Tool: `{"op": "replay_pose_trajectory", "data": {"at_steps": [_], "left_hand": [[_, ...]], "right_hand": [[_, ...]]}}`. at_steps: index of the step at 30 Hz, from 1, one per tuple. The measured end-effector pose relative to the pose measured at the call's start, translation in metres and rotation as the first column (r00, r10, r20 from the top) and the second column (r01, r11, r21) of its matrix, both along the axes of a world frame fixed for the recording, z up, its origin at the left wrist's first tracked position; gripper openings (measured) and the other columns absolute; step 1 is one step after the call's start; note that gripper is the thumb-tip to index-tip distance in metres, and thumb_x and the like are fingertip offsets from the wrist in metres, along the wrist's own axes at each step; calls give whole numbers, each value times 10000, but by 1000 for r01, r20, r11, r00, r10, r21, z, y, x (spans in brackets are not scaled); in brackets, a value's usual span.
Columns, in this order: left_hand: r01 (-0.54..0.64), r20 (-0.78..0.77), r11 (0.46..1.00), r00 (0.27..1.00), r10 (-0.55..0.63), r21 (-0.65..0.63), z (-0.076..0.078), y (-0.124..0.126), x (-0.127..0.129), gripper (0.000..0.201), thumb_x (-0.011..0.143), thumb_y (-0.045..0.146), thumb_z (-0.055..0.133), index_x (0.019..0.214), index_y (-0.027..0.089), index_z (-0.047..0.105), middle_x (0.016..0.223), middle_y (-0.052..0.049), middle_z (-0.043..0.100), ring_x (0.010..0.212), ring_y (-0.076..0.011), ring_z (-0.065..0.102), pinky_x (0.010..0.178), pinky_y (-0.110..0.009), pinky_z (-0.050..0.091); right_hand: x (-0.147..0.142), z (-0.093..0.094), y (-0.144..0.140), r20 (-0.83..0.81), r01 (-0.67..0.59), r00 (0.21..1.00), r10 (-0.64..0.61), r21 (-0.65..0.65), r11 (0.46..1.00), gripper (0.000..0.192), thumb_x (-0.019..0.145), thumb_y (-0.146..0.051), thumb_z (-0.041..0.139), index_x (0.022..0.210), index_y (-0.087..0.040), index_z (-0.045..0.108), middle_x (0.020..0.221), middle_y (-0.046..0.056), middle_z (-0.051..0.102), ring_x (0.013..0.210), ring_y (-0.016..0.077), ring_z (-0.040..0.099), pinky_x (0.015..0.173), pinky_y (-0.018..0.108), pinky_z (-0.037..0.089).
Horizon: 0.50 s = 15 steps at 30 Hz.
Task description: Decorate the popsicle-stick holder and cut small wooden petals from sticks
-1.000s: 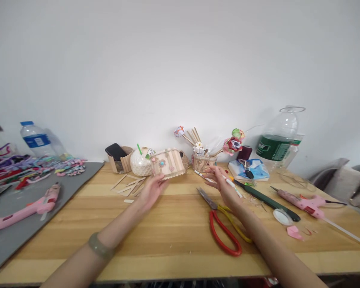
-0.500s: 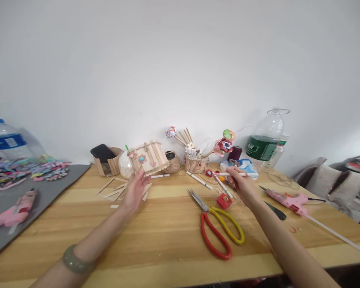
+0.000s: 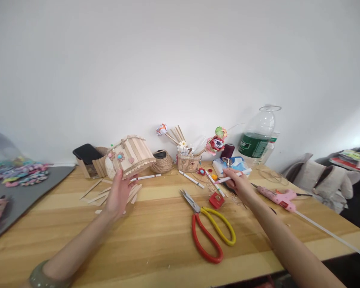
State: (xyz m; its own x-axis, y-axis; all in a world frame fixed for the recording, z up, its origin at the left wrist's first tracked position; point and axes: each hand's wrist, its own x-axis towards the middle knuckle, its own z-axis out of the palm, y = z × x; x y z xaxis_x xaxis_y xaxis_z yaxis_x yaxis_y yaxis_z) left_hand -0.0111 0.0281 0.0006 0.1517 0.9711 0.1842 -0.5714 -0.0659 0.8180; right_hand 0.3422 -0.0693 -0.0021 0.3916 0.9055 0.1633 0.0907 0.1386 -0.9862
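My left hand (image 3: 119, 196) is closed on the lower edge of a craft-stick holder (image 3: 135, 154), tilted above the table. Small pink and blue flowers and a beaded trim decorate its wall. My right hand (image 3: 234, 182) pinches a white and pink marker pen (image 3: 225, 180), its tip pointing left. Just below the pen's tip lie a white marker (image 3: 209, 178), a red sharpener-like piece (image 3: 216, 200) and a red felt flower (image 3: 201, 171). Large scissors (image 3: 208, 224) with one red and one yellow handle rest open between my hands.
Loose craft sticks (image 3: 103, 192) lie left of my left hand. Behind stand a twine ball (image 3: 163, 162), a decorated basket (image 3: 188, 163) with paper flowers, and a green-labelled bottle (image 3: 253, 145). A pink glue gun (image 3: 279, 199) is at right; a grey mat (image 3: 45, 192) at left.
The view has turned slightly right. My left hand has brought the holder a little nearer, and the pen in my right hand now slants downward to the left.
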Motion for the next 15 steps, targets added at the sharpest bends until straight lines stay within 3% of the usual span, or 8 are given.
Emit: {"op": "replay_pose_trajectory", "data": {"at_steps": [9,15], "left_hand": [[-8,-11,1000,1000,8,-8,-2,-1,0,479,809,580,519,1188,291,573,1081,-4,658,862,-173,546,770,-276,405],[-63,-6,998,998,63,15,-1,0,2,565,718,672,552,1162,323,583,1038,15,667,869,-178,537,782,-276,414]], "right_hand": [[0,14,26,-22,-1,1000,1,4,1000,243,914,-313,539,1119,-189,577,1128,68,604,906,200,619,754,386,536],[-4,7,44,-54,-63,997,64,21,998,257,915,-312,538,1136,-185,568,1143,73,597,920,203,617,768,396,530]]}}
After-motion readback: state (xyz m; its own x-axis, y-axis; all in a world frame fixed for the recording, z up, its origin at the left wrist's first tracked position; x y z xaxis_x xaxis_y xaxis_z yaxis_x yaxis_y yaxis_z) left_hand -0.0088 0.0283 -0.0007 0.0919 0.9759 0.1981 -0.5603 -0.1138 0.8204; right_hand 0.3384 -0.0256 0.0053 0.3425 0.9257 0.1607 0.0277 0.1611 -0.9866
